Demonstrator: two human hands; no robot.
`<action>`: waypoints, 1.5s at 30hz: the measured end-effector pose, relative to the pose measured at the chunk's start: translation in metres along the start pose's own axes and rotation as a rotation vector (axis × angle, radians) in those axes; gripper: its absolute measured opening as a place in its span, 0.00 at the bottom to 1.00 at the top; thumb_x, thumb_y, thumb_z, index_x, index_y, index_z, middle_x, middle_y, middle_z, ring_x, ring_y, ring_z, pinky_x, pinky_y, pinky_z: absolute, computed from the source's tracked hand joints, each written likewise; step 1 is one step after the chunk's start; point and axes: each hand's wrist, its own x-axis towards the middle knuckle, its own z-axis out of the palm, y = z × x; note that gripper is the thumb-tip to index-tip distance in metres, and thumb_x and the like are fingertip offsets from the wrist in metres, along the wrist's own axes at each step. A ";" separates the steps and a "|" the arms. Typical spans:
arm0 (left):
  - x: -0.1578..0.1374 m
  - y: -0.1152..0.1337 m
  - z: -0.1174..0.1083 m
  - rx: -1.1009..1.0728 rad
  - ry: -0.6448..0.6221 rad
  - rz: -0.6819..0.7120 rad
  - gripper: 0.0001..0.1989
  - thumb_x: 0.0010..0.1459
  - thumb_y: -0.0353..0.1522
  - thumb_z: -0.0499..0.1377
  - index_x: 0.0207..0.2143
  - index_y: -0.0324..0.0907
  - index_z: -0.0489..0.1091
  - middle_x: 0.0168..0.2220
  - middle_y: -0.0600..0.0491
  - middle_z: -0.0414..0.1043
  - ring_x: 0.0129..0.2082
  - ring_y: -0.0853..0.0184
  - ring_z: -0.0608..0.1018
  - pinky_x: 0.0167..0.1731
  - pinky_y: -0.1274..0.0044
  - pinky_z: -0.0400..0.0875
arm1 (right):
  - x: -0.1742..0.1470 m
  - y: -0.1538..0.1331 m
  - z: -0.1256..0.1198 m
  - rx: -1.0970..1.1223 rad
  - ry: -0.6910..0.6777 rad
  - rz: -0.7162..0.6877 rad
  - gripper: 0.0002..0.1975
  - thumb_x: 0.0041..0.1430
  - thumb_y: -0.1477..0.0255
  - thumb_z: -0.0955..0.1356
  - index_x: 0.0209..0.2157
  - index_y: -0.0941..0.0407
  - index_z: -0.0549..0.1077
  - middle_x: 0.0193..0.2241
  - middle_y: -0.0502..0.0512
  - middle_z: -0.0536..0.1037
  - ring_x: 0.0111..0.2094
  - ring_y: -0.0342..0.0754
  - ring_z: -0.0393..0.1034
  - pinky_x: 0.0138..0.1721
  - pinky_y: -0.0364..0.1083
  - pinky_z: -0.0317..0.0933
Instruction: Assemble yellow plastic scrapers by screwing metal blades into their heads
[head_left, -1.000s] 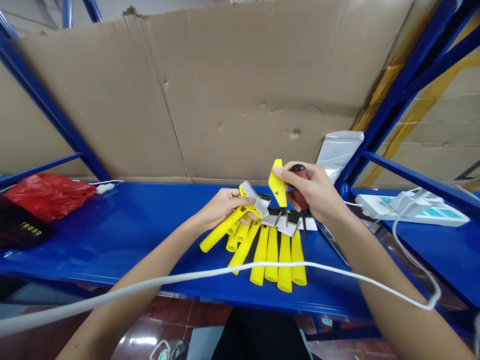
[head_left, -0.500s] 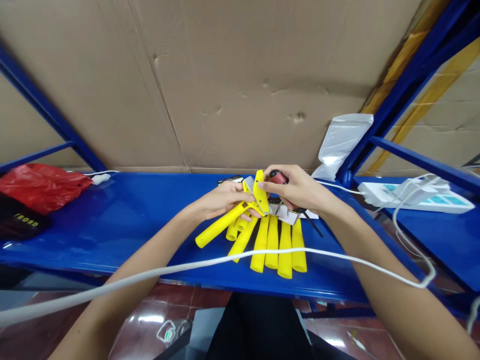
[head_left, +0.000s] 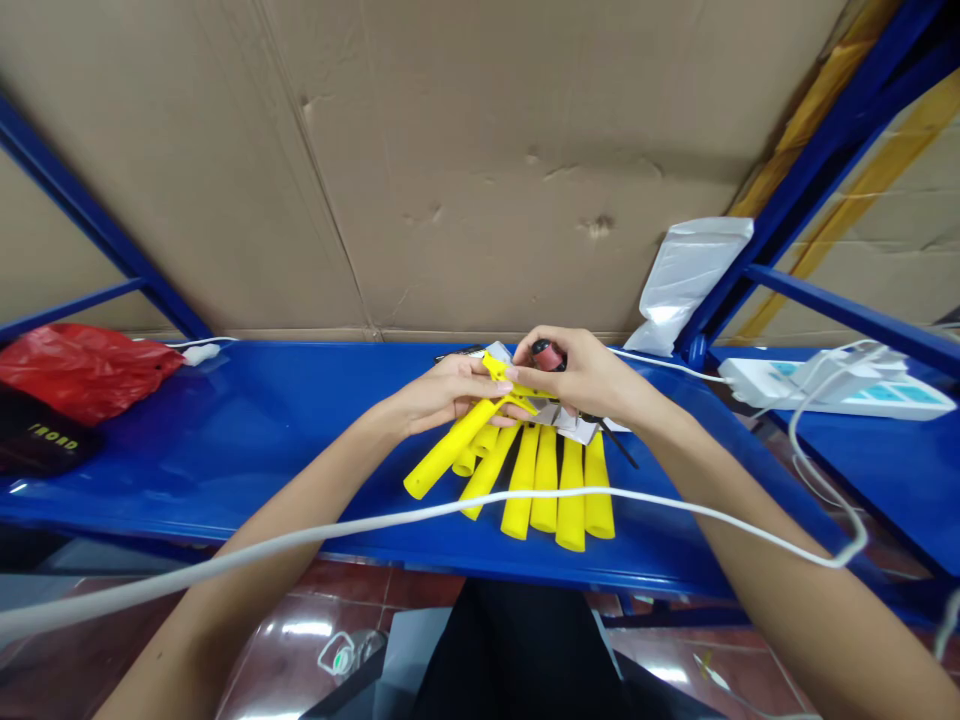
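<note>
My left hand (head_left: 439,392) is closed around the head end of a yellow scraper-like tool, whose hollow tubular handle (head_left: 450,455) slants down to the left. My right hand (head_left: 592,375) keeps a screwdriver with a red-and-black handle (head_left: 550,355) in its palm. The thumb and fingers of that hand also pinch a yellow head plate (head_left: 534,380) against the tool. Fingers partly cover the join between plate and handle. Under and in front of the hands, several more yellow handles (head_left: 545,490) lie fanned out on the blue bench (head_left: 247,430).
A white cable (head_left: 360,524) crosses in front of my forearms. Small white and dark items (head_left: 574,425) lie behind the handles. A power strip (head_left: 840,388) is at right, a white plastic bag (head_left: 690,280) at the back, and a red bag (head_left: 90,365) with a black cap (head_left: 45,435) at left.
The yellow head plate has tipped from upright to nearly flat between my hands. My right hand has shifted slightly left, and the held handle has moved slightly right.
</note>
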 end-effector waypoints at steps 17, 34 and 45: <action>0.002 -0.002 0.004 0.049 0.015 0.098 0.13 0.71 0.30 0.70 0.54 0.31 0.82 0.51 0.34 0.87 0.50 0.56 0.90 0.59 0.63 0.84 | -0.001 0.001 -0.004 0.054 0.005 0.078 0.23 0.59 0.53 0.82 0.29 0.53 0.74 0.19 0.43 0.67 0.12 0.40 0.61 0.11 0.41 0.52; 0.004 -0.003 0.009 0.040 0.147 0.099 0.14 0.73 0.31 0.69 0.56 0.32 0.83 0.51 0.35 0.88 0.45 0.59 0.91 0.54 0.68 0.87 | 0.000 -0.001 -0.009 0.082 0.024 0.155 0.10 0.60 0.62 0.80 0.34 0.54 0.83 0.17 0.45 0.69 0.12 0.40 0.58 0.12 0.41 0.50; 0.004 -0.001 0.008 0.127 0.152 0.087 0.13 0.73 0.35 0.69 0.50 0.33 0.84 0.49 0.36 0.88 0.46 0.57 0.91 0.44 0.73 0.88 | 0.001 0.001 -0.010 0.122 0.064 0.124 0.11 0.61 0.63 0.79 0.35 0.56 0.83 0.24 0.49 0.77 0.12 0.39 0.61 0.11 0.43 0.50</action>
